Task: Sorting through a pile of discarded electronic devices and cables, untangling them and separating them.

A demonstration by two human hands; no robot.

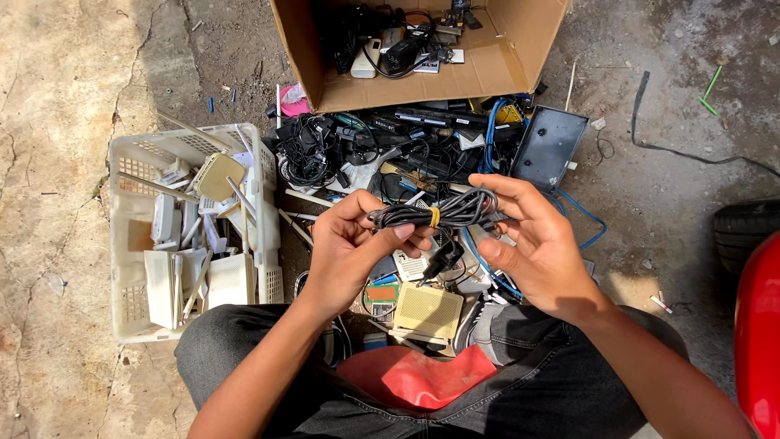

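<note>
The ground is rough, cracked concrete (57, 97) in bright sun, dusty and strewn with small scraps, seen from the head camera looking straight down over the person's dark trousers (561, 382). At the top an open cardboard box (496, 65) lies on its side with black adapters and cables inside, and below its mouth spreads a heap of black cables and flat electronic devices (390, 146), with a blue cable (585, 219) looping out to the right beside a dark grey metal case (548, 146). To the left stands a white plastic basket (130, 211) filled with white routers and their antennas. Between the knees lie a beige vented box (426, 310) and a red plastic sheet (414, 375); a red object and a black tyre (743, 232) sit at the right edge. In the middle, above the heap, both hands hold a coiled black cable bundle (439, 211) bound by a yellow tie, its black plug (441, 260) dangling beneath. The left hand (349, 252) is curled round the bundle's left end, thumb and fingers closed on it. The right hand (540, 244) is half open, palm facing up and inward, fingers spread, with the fingertips touching the bundle's right end while the thumb stands away from it.
</note>
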